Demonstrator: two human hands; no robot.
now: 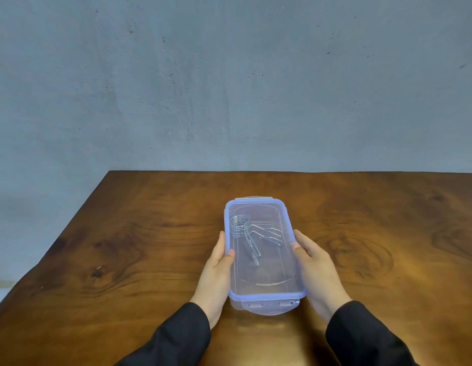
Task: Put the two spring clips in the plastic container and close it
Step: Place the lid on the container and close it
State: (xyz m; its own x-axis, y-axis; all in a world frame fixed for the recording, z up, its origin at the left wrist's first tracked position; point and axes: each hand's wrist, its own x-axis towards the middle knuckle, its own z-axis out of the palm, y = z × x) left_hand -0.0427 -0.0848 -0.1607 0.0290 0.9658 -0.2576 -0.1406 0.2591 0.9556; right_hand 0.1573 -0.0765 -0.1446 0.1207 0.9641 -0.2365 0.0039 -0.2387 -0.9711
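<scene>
Both hands' grip flanks lidded container (pixel 266 283), clips (pixel 245 231) inside.

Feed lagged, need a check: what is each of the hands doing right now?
Left hand: gripping the left side of the lidded plastic container.
Right hand: gripping its right side.

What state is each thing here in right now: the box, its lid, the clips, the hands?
Container: on the table, lid on.
Lid: lying flat on top; near latch sticks outward, seemingly not snapped down.
Clips: inside, toward the far end, seen through the lid; they overlap.
Left hand: against the left side, thumb on the lid.
Right hand: against the right side, thumb on the lid.
Table: bare wood around the container.
</scene>
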